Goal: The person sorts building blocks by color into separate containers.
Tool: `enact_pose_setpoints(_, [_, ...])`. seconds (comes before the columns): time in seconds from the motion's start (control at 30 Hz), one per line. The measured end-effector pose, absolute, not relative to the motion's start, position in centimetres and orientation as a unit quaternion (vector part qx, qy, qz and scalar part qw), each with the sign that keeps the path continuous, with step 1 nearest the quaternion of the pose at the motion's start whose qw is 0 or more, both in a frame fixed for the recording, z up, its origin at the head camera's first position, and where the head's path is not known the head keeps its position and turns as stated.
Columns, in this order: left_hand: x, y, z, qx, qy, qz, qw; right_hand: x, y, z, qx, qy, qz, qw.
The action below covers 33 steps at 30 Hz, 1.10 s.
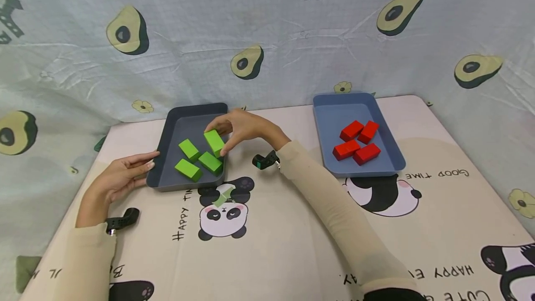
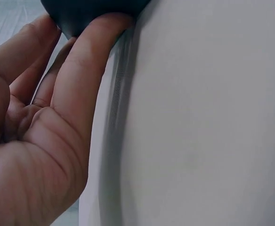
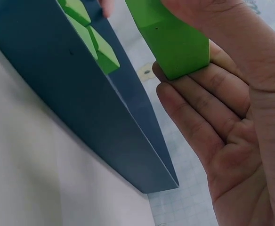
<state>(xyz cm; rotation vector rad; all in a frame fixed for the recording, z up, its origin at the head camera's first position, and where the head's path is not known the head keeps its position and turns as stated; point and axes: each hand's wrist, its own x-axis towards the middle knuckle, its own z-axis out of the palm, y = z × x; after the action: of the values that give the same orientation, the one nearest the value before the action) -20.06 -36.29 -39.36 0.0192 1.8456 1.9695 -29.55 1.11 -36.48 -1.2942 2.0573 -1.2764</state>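
A dark grey tray (image 1: 167,178) holds three green blocks (image 1: 188,170) lying close together. My right hand (image 1: 246,127) pinches another green block (image 1: 214,142) between thumb and fingers, over the tray's right side. In the right wrist view this green block (image 3: 177,49) stands higher than the tray wall (image 3: 81,113), apart from the others. At the tray's left side, my left hand (image 1: 125,173) grips the edge with its fingertips. The left wrist view shows the thumb and fingers on the tray (image 2: 93,9), though the exact hold there is partly hidden.
A blue tray (image 1: 393,159) with several red blocks (image 1: 366,154) stands on the right of the table. The tablecloth (image 1: 284,226) has panda prints and lettering. Behind the table hangs a curtain (image 1: 188,13) with avocado prints. Each wrist wears a black camera band (image 1: 123,219).
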Motion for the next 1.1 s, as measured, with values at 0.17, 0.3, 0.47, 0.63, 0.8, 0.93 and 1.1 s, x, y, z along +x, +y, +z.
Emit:
enact_pose_setpoints(0.17, [-20.1,-36.3,-39.4,0.011,0.657,0.72,0.225,-29.5,1.0,-36.4,-0.463,0.738,-0.451,0.196])
enact_pose_setpoints(0.3, [-20.2,-36.3,-39.3,0.014,0.653,0.722,0.227,-29.7,0.7,-36.3,-0.464,0.74,-0.446,0.194])
enact_pose_setpoints(0.47, [-20.2,-36.4,-39.4,0.013,0.653,0.722,0.228,-30.0,0.4,-36.3,-0.464,0.738,-0.448,0.198])
enact_pose_setpoints(0.63, [-20.2,-36.5,-39.4,0.012,0.654,0.72,0.23,-30.3,0.2,-36.4,-0.462,0.739,-0.447,0.2])
enact_pose_setpoints(0.8, [-20.2,-36.6,-39.4,0.014,0.656,0.719,0.23,-30.7,0.0,-36.6,-0.463,0.743,-0.44,0.197])
enact_pose_setpoints(0.93, [-20.1,-36.5,-39.4,0.013,0.653,0.721,0.231,-31.1,-0.1,-36.6,-0.464,0.745,-0.437,0.198])
enact_pose_setpoints(1.1, [-20.1,-36.5,-39.4,0.014,0.652,0.723,0.231,-31.6,-0.3,-36.7,-0.467,0.739,-0.441,0.201])
